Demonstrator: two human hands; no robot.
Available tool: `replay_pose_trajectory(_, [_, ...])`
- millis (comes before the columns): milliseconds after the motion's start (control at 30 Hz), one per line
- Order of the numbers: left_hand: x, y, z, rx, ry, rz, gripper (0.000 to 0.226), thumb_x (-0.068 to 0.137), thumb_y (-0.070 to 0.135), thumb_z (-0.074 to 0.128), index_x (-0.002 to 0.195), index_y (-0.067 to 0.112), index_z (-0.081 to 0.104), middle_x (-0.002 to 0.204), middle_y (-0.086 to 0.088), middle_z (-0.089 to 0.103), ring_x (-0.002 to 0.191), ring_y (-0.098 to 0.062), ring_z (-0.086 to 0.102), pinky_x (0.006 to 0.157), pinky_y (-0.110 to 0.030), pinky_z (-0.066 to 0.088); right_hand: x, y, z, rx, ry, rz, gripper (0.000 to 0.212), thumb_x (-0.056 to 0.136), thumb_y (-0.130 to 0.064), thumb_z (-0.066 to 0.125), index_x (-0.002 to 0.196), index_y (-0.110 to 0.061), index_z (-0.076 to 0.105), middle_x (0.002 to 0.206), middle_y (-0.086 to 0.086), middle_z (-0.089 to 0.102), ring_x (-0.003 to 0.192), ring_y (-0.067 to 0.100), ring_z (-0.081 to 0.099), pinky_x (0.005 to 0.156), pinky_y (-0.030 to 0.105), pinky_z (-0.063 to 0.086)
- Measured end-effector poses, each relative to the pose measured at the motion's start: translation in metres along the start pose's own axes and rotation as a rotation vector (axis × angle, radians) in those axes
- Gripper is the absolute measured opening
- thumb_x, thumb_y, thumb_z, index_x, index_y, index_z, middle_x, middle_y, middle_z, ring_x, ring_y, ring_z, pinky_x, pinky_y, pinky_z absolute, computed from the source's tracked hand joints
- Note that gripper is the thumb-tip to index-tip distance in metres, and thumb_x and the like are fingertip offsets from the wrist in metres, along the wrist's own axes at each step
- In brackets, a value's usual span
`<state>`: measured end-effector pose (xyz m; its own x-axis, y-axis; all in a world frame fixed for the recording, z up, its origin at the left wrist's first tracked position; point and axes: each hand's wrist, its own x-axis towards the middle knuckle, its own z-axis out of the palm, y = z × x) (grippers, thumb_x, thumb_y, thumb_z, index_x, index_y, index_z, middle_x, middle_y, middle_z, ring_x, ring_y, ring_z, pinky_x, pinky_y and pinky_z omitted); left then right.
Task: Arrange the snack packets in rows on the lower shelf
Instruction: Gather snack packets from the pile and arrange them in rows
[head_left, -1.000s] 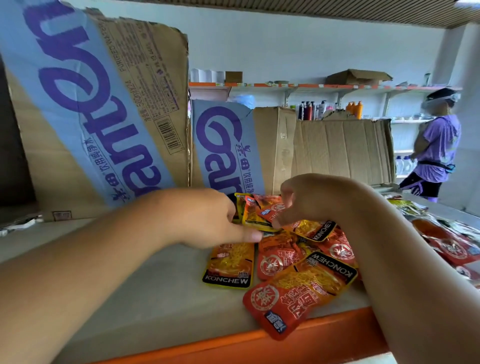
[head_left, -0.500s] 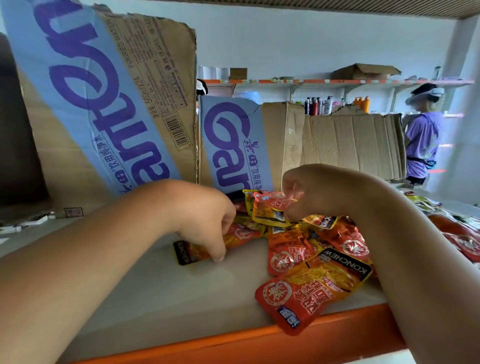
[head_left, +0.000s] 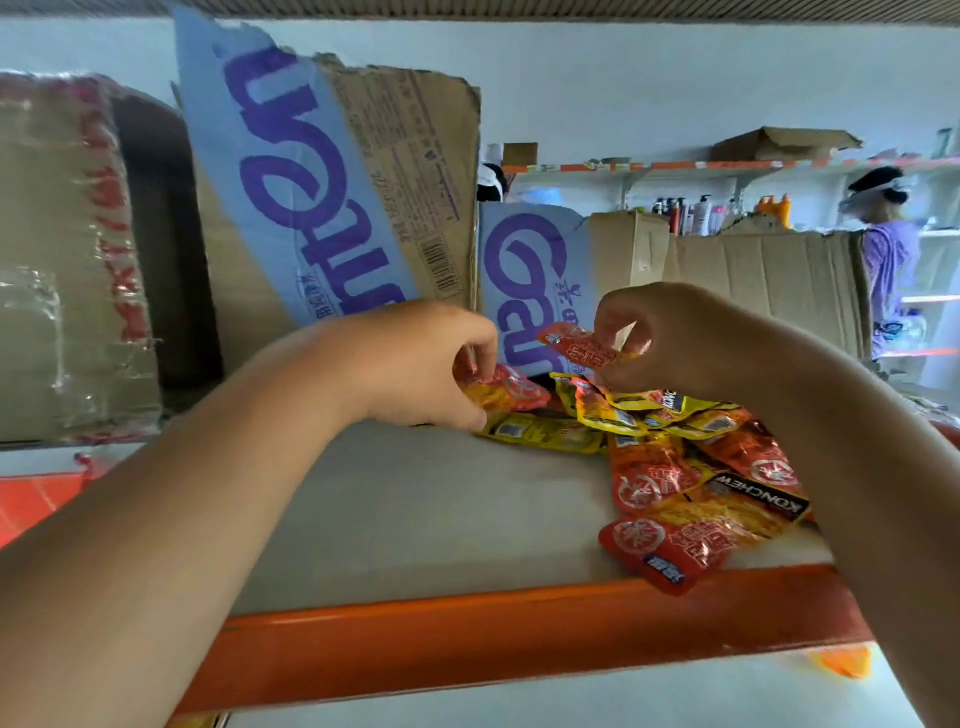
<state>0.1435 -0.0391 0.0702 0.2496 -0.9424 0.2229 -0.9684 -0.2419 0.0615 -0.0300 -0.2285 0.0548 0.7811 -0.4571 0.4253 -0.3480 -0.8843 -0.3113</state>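
Grey shelf board (head_left: 441, 519) with an orange front rail (head_left: 467, 634), backed by torn cardboard boxes (head_left: 332, 208); a second person (head_left: 883, 260) stands well apart at the far right. The snack packets (head_left: 701, 467) lie in a loose, overlapping heap on the right of the board, not yet in rows, and one foremost packet (head_left: 670, 551) overhangs the rail. Left hand (head_left: 431, 364): grip pinched on an orange-red packet (head_left: 506, 389) at the heap's left edge, low over the board. Right hand (head_left: 675, 338): grip pinched on a small red packet (head_left: 579, 348), lifted clear above the heap. The step in hand appears to be drawing single packets out of the heap. The next move probably calls for laying each one flat on the bare board to the left, squared to the rail, to begin a row. The glossy packs look slippery and may drag their neighbours.
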Motion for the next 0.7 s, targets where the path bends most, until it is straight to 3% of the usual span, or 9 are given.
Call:
replay_pose_trajectory(167, [-0.052, -0.031, 0.005, -0.096, 0.263, 0.013, 0.034, 0.08, 0.045, 0.081, 0.106, 0.042, 0.06, 0.105, 0.017, 0.059, 0.096, -0.003, 0.056, 0.078, -0.021, 0.048, -0.015, -0.046, 0.015, 0.063, 0.1, -0.03, 0.021, 0.072, -0.044, 0.077, 0.086, -0.036, 0.064, 0.091, -0.015, 0.064, 0.08, 0.01, 0.064, 0.063, 0.029, 0.048])
replay_pose_trajectory(267, [-0.095, -0.055, 0.007, -0.129, 0.422, 0.034, 0.036, 0.078, 0.042, 0.082, 0.106, 0.043, 0.06, 0.108, 0.02, 0.057, 0.099, -0.002, 0.054, 0.078, -0.021, 0.045, -0.027, -0.088, 0.032, 0.039, 0.135, -0.057, 0.023, 0.074, -0.044, 0.077, 0.09, -0.035, 0.063, 0.092, -0.01, 0.069, 0.085, 0.015, 0.066, 0.075, 0.036, 0.056])
replay_pose_trajectory(367, [-0.128, -0.069, 0.011, -0.157, 0.544, 0.056, 0.037, 0.076, 0.04, 0.083, 0.107, 0.04, 0.062, 0.109, 0.02, 0.059, 0.101, -0.005, 0.057, 0.085, -0.034, 0.05, -0.037, -0.12, 0.046, 0.11, 0.219, -0.112, 0.025, 0.074, -0.038, 0.079, 0.089, -0.03, 0.061, 0.088, -0.011, 0.068, 0.079, 0.011, 0.064, 0.07, 0.023, 0.05])
replay_pose_trajectory(467, [-0.175, -0.092, 0.006, -0.165, 0.656, 0.043, 0.038, 0.075, 0.042, 0.081, 0.109, 0.038, 0.064, 0.114, 0.022, 0.06, 0.102, -0.007, 0.059, 0.087, -0.03, 0.049, -0.047, -0.166, 0.062, 0.194, 0.273, -0.168, 0.024, 0.073, -0.036, 0.077, 0.087, -0.03, 0.059, 0.09, -0.011, 0.067, 0.077, 0.006, 0.063, 0.063, 0.021, 0.048])
replay_pose_trajectory(600, [-0.239, -0.124, -0.005, -0.139, 0.771, 0.017, 0.039, 0.075, 0.041, 0.081, 0.11, 0.035, 0.067, 0.113, 0.022, 0.061, 0.102, -0.009, 0.062, 0.09, -0.037, 0.052, -0.059, -0.235, 0.081, 0.313, 0.336, -0.253, 0.02, 0.076, -0.029, 0.076, 0.088, -0.029, 0.06, 0.103, -0.008, 0.069, 0.092, 0.009, 0.062, 0.082, 0.033, 0.051])
replay_pose_trajectory(700, [-0.279, -0.147, -0.006, -0.192, 0.86, -0.037, 0.038, 0.071, 0.038, 0.079, 0.108, 0.03, 0.069, 0.111, 0.018, 0.063, 0.103, -0.013, 0.063, 0.089, -0.034, 0.052, -0.065, -0.286, 0.107, 0.345, 0.33, -0.248, 0.023, 0.081, -0.031, 0.078, 0.093, -0.033, 0.059, 0.104, -0.014, 0.065, 0.091, 0.005, 0.064, 0.079, 0.023, 0.054])
